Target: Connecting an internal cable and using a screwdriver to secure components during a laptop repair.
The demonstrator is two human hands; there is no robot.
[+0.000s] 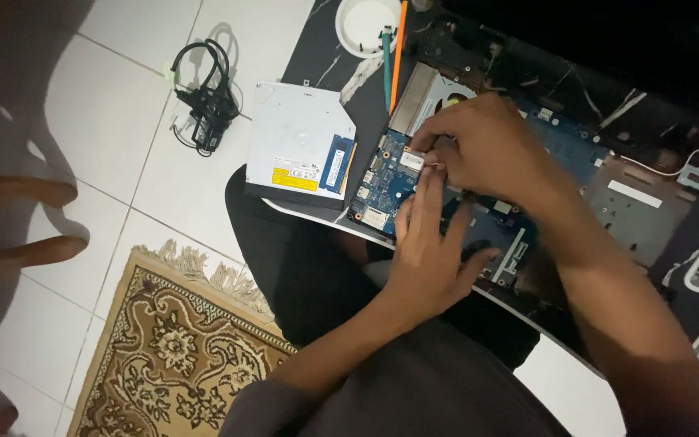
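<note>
White floor tiles (pixel 123 121) surround an opened laptop (pixel 633 194). Its blue circuit board (pixel 382 182) is pressed by left hand (pixel 430 251); a small white part (pixel 412 161) is pinched by right hand (pixel 487 146).

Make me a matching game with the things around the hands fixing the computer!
Things:
1. optical drive
2. black cable bundle
3. patterned rug
4. white bowl

Places:
A. at the top edge, beside an orange stick
B. bottom left on the floor, with a fringe
C. on the white tiles, upper left
D. left of the blue circuit board, with a small blue card on top

Pairs: 1-D, 2-C, 3-B, 4-A
</note>
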